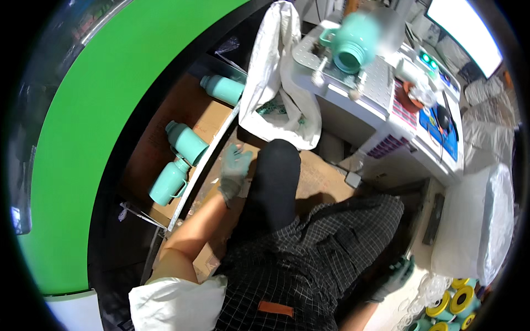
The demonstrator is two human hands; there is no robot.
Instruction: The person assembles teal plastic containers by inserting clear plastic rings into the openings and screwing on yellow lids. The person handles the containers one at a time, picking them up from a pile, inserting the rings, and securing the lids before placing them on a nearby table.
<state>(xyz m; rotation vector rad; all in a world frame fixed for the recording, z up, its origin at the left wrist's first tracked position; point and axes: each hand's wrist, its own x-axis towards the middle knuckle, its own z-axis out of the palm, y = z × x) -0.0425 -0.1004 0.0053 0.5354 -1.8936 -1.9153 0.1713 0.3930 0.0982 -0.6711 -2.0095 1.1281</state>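
My left hand [234, 168], in a grey-green glove, hangs beside my knee with its fingers apart and nothing in it. To its left, several mint-green jugs lie in a brown-floored bin: one jug [186, 143] is closest to the hand, a second jug [168, 182] with a handle is below, and a third jug [222, 89] lies farther back. At the lower right is my right hand [395, 280], gloved with dark fingertips. Its fingers are spread and empty above a pale ledge [406, 300]. Another mint-green jug [353, 44], partly blurred, sits on the machine with its mouth toward me.
A white sack [281, 83] stands between bin and machine. The perforated machine top [378, 83] holds small fittings; a lit screen [464, 33] is behind. Clear plastic rings [430, 295] and yellow-and-green round parts [462, 300] lie lower right, below a white bag [469, 226]. A green curved panel [83, 138] fills the left.
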